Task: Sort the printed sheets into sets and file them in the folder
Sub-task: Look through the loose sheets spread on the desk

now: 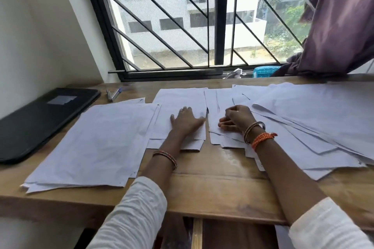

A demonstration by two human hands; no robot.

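Note:
White printed sheets lie in several piles across the wooden desk (212, 190). A large pile (97, 145) sits at the left. My left hand (187, 120) presses flat, fingers straight, on a middle pile (182, 97). My right hand (235, 119) rests on a narrower pile (216, 99) just to its right, fingers curled, seemingly pinching the top sheet's edge. A wide, loosely fanned spread of sheets (315, 119) covers the right side. The black folder (40, 119) lies closed at the far left of the desk.
A pen (113, 94) lies behind the left pile, near the window. The barred window runs along the desk's back edge, with a blue object (265, 70) on its sill and a purple curtain (342, 26) hanging at the right. The desk's front edge is close to me.

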